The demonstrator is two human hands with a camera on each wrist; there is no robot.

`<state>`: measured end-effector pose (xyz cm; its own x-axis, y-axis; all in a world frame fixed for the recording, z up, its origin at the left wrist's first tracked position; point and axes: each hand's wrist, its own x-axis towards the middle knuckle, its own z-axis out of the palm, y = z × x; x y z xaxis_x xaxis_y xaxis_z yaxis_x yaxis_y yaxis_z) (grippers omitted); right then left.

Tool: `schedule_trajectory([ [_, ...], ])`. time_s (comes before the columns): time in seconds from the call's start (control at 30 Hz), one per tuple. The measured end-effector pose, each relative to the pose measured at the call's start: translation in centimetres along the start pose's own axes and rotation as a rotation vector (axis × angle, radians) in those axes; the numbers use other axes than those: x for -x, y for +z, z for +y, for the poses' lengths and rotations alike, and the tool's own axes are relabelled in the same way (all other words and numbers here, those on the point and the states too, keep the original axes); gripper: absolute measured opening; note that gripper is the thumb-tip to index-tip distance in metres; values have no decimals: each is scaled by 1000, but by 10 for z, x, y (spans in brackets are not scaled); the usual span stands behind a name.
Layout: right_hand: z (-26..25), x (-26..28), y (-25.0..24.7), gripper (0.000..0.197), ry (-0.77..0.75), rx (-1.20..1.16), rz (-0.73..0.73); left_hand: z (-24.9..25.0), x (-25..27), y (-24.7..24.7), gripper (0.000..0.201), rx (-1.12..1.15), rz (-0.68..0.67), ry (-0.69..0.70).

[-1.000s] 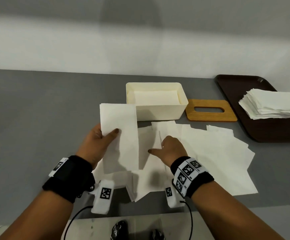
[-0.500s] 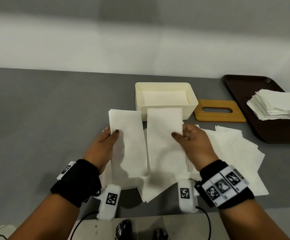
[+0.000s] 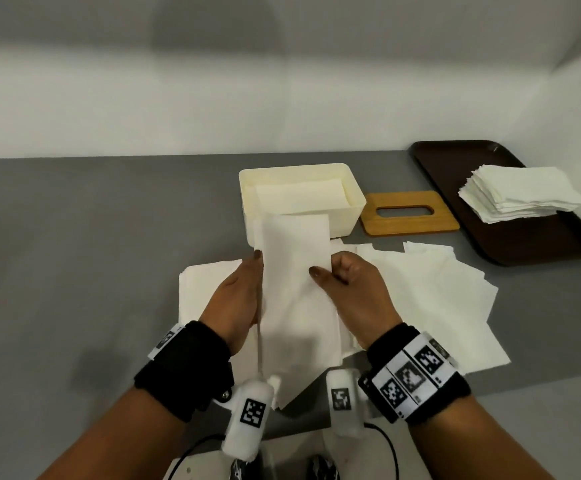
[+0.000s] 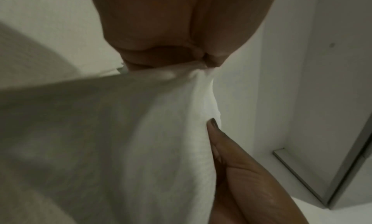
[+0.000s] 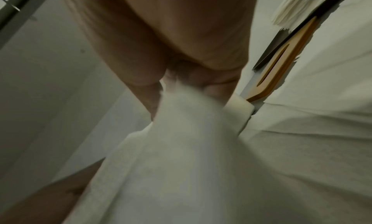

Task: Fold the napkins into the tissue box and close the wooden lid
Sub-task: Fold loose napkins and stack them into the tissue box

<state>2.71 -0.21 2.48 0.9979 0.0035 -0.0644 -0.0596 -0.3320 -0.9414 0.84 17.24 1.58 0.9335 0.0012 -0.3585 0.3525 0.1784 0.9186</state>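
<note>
Both hands hold folded white napkins (image 3: pixel 296 271) upright over the table, just in front of the cream tissue box (image 3: pixel 348 216). My left hand (image 3: pixel 244 292) pinches their left edge and my right hand (image 3: pixel 348 285) pinches the right edge, thumb on the front. In the left wrist view the napkin (image 4: pixel 171 132) is gripped between fingers and thumb; the right wrist view shows the napkin (image 5: pixel 181 140) clamped the same way. The box stands open with folded napkins (image 3: pixel 299 195) inside. The wooden lid (image 3: pixel 408 213) with its slot lies flat to the right of the box.
Unfolded napkins (image 3: pixel 438 299) are spread over the grey table (image 3: pixel 74 254) under and to the right of my hands. A dark brown tray (image 3: pixel 542 244) at the far right carries a stack of napkins (image 3: pixel 521 192). A white wall stands behind the table.
The two folded napkins, held side by side half a second ago, have come together into one bundle between both hands. The view has shifted a little to the left.
</note>
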Motion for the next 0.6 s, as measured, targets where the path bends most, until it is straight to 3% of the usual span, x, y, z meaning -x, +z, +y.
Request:
schedule_trajectory([
  [0.2,17,11,-12,38,18,108,45,-10,-4,25,61,15,-68,-37],
  [0.33,29,14,-31,31,55,193,60,-21,-11,48,26,-107,-108,22],
  [0.47,54,10,-70,20,166,233,201,-27,-18,64,22,-138,-109,28],
  [0.53,71,5,-97,26,243,409,273,-29,-21,71,22,-128,-111,24],
  [0.6,83,1,-119,45,368,586,283,-29,-24,78,22,-130,-115,20],
])
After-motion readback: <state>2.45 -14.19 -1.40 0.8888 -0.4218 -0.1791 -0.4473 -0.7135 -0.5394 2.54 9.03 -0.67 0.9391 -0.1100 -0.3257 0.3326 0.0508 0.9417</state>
